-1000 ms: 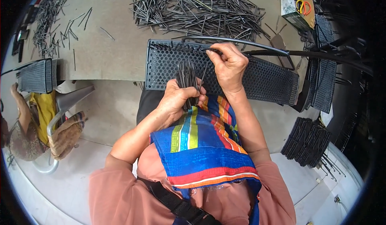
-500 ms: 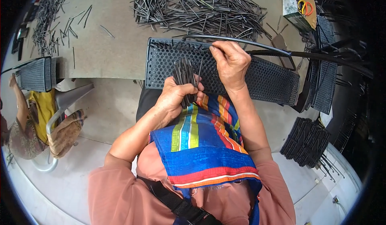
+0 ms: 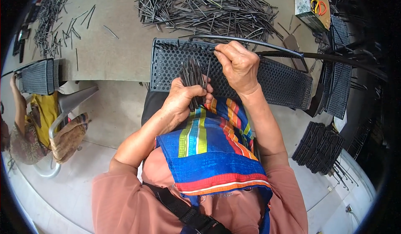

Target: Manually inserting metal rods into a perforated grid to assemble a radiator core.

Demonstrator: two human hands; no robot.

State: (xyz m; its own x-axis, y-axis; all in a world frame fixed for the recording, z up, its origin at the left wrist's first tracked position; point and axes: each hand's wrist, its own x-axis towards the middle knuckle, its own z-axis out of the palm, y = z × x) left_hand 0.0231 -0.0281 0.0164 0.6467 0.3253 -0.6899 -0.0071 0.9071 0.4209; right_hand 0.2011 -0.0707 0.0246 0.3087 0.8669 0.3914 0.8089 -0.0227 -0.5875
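Note:
A bundle of thin dark sticks or strips is gripped in my left hand, upright, with the ends fanning out above the thumb. Behind it a long black perforated mesh basket or panel lies across my lap against the table edge. A thin curved black rod runs along its far side. My right hand is closed in a pinch near the panel's far edge. Whatever sits between those fingertips is too small to make out. Short dark ends stick up along that edge, left of my right hand.
Loose dark strips form a big pile at the back of the table, with more at far left. A box holding orange- and yellow-handled scissors stands at back right. More mesh pieces stack at right. Another person's arm works at left.
My right hand has shifted slightly left along the panel's far edge, still pinched. My left hand keeps its grip on the bundle, almost unmoved.

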